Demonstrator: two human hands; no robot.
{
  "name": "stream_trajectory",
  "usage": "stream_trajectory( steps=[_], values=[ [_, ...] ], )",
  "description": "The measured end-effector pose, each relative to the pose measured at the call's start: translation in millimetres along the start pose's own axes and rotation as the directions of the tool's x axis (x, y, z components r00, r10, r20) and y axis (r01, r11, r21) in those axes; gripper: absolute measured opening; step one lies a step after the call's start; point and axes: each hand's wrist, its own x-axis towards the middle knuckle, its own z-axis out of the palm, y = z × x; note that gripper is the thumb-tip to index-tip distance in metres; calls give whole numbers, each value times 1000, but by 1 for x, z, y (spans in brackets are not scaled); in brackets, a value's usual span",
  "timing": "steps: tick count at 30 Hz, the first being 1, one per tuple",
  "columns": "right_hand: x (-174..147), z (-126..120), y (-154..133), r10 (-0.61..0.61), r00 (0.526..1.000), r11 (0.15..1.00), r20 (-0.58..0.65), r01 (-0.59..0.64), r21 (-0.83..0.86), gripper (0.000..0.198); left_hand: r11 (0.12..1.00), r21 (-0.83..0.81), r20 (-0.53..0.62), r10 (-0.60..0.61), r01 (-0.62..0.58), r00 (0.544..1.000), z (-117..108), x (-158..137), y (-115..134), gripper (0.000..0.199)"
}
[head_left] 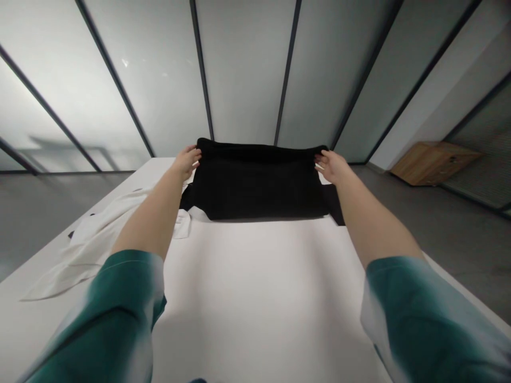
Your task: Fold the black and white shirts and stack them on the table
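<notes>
A black garment [259, 186] spans the far part of the white table, its upper edge lifted and its lower edge against the tabletop. My left hand [188, 161] pinches its upper left corner, fingers closed on the fabric. At the upper right corner, my right hand [330, 164] grips the same edge between thumb and fingers. The cloth hangs stretched between both hands, with a fold along its top. Darker flaps of black cloth stick out on the left and right near the table; whether they are sleeves I cannot tell.
White cloth [91, 239] lies spread on the left side of the white table [255, 298], with a few small dark bits beside it. Frosted glass panels [243, 69] stand behind the table. A wooden cabinet [435, 162] is on the floor at right.
</notes>
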Motion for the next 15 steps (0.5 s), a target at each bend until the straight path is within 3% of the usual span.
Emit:
stream_trajectory(
  steps=[3, 5, 9, 12, 15],
  values=[
    [-14, 24, 16, 1, 997, 998, 76, 4, -59, 57, 980, 190, 57, 48, -58, 997, 18, -12, -31, 55],
    [-34, 30, 37, 4, 993, 972, 119, 24, -235, 66, 920, 384, 73, 55, -79, 996, 20, -31, -60, 60],
    [-75, 24, 81, 37, 989, 761, 144, 65, -645, 70, 743, 669, 4, 25, -21, 1000, 6, -74, -109, 60],
    [-92, 11, 101, 43, 997, 631, 61, 20, -776, 66, 695, 715, -52, -60, 79, 997, 1, -94, -124, 53],
    [-94, 3, 112, 18, 999, 691, -29, -33, -722, 60, 813, 570, -69, -102, 123, 992, 9, -98, -124, 51]
  ],
)
